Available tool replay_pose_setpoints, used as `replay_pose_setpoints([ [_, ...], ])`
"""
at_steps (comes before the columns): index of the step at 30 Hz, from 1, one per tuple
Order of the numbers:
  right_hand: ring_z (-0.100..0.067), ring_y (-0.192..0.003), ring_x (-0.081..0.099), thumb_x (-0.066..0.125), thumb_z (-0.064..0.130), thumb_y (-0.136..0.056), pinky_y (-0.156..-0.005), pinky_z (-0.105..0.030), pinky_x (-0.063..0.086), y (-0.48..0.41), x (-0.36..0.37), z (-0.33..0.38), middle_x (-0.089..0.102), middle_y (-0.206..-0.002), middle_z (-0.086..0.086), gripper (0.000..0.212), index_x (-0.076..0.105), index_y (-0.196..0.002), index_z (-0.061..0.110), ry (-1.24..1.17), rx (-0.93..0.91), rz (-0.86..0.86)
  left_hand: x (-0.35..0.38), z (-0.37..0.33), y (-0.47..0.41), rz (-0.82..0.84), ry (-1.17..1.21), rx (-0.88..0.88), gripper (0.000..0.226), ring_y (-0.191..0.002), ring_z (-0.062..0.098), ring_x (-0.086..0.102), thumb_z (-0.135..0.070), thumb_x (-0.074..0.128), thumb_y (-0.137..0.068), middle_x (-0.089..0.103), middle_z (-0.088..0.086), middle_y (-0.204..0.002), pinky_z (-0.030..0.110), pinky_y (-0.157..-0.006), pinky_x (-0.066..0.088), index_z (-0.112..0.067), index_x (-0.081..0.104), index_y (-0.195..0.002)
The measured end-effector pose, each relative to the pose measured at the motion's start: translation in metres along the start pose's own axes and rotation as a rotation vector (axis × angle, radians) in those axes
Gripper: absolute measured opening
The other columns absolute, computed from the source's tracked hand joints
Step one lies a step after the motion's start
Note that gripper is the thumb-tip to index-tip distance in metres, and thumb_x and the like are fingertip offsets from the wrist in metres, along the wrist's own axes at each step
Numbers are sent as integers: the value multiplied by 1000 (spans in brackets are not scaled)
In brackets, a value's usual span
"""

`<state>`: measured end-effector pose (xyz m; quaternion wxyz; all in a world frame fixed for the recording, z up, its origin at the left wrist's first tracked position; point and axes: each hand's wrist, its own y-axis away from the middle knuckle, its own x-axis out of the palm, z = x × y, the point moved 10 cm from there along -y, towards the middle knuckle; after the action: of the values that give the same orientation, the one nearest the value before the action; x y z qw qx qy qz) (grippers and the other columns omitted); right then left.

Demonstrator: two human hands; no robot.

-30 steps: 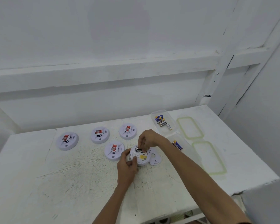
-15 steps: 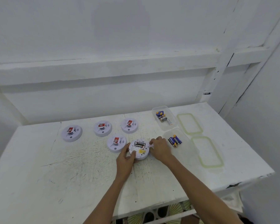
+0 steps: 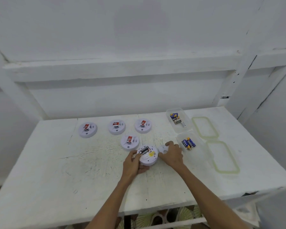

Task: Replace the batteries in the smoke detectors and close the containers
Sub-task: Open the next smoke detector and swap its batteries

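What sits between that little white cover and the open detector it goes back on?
Nothing visible does. The white cover, held in the right grip, lies right beside the open detector, no object between them. The left grip holds the detector's left rim; its thumb lies near the batteries and may need to shift.

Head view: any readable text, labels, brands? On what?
"PKCELL" (roughly): battery pack in the far container.
"EVEREADY" (likely, blurred): black batteries in the open detector.
Too blurred to read: blue batteries, red labels on the other detectors.
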<state>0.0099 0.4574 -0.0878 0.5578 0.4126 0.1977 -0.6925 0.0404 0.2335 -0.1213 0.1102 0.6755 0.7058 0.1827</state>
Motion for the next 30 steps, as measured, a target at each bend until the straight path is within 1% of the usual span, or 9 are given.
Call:
replay_pose_setpoints([
  [2, -31, -117, 50, 77, 40, -72, -89, -40, 49, 1, -3, 3, 54, -121, -11, 62, 51, -123, 17, -101, -6, -15, -1, 1, 2, 6, 19, -13, 20, -78, 42, 76, -18, 51, -106, 78, 18, -95, 42, -69, 64, -12, 59, -123],
  [5, -25, -107, 53, 76, 42, -64, -84, -38, 50, 5, -9, 18, 55, -114, -6, 65, 53, -120, 19, -216, -73, -30, -1, 3, 1, 22, 15, -15, 21, -79, 41, 77, -14, 54, -104, 78, 17, -92, 46, -76, 64, -10, 59, -123],
  [9, -20, -104, 52, 77, 38, -65, -83, -32, 46, 18, 1, 46, 56, -111, -1, 62, 55, -121, 21, -187, -250, 46, 0, 6, 3, 71, -3, -48, 26, -84, 40, 77, -13, 52, -103, 78, 18, -93, 45, -80, 63, -5, 61, -126],
  [12, -19, -107, 52, 69, 44, -62, -88, -39, 48, 25, 12, 59, 58, -116, 5, 65, 54, -123, 26, -103, -353, 124, 2, 4, 6, 94, 16, -73, 32, -87, 39, 77, -26, 47, -106, 78, 19, -96, 40, -76, 63, -6, 67, -121],
  [14, -17, -107, 53, 71, 42, -64, -89, -40, 47, 28, 16, 65, 59, -118, 8, 65, 54, -125, 27, -73, -392, 159, 3, 4, 6, 105, 15, -97, 42, -89, 37, 77, -38, 41, -108, 78, 19, -96, 42, -81, 63, -12, 72, -116],
  [17, -14, -102, 55, 76, 39, -66, -88, -39, 47, 30, 21, 72, 60, -116, 10, 66, 54, -126, 28, -25, -427, 194, 1, 6, 4, 102, 8, -121, 48, -89, 37, 77, -43, 34, -109, 78, 19, -96, 48, -89, 61, -13, 70, -117],
  [22, -10, -106, 51, 77, 39, -70, -92, -40, 41, 28, 25, 71, 59, -120, 15, 66, 51, -129, 32, 11, -434, 218, 0, 9, 3, 77, 30, -148, 52, -88, 35, 77, -40, 32, -111, 78, 20, -95, 37, -77, 64, -3, 68, -114],
  [27, -7, -108, 44, 78, 38, -77, -93, -38, 35, 27, 24, 70, 49, -113, 19, 60, 51, -130, 34, 58, -447, 257, -1, 12, 1, 94, 10, -154, 49, -91, 34, 77, -38, 37, -109, 78, 20, -97, 38, -82, 63, -4, 71, -114],
  [30, -12, -118, 43, 78, 35, -77, -87, -32, 33, 25, 27, 67, 54, -123, 11, 59, 52, -130, 35, 40, -445, 293, 0, 11, 0, 108, 14, -148, 41, -92, 33, 77, -35, 45, -106, 78, 19, -98, 40, -87, 62, -6, 74, -112],
])
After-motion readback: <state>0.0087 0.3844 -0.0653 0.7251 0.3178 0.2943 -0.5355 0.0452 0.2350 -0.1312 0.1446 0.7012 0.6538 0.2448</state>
